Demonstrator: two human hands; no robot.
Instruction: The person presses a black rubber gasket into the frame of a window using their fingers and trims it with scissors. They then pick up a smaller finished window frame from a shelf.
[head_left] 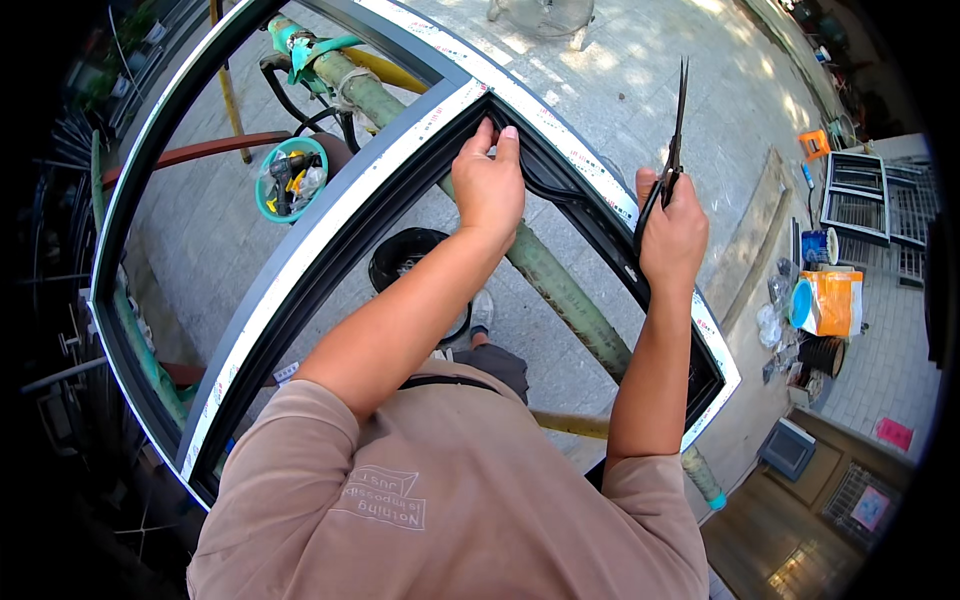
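Note:
A large window frame (447,112), white-faced with black inner channels, lies in front of me. My left hand (488,190) is at its upper inner corner, with thumb and fingertips closed on a black rubber seal strip (548,191). From there the strip bows out of the channel and runs down along the right inner side toward my other hand. My right hand (673,235) is wrapped round a pair of scissors (680,115) over the frame's right side, with the dark blades pointing up. The palm hides most of the scissor handles.
Green pipes (570,300) run beneath the frame. A teal basin (318,155) of tools stands on the paving at left, and a round black object (385,262) lies below the opening. Smaller frames (855,195) and an orange-and-white bag (835,303) are at right.

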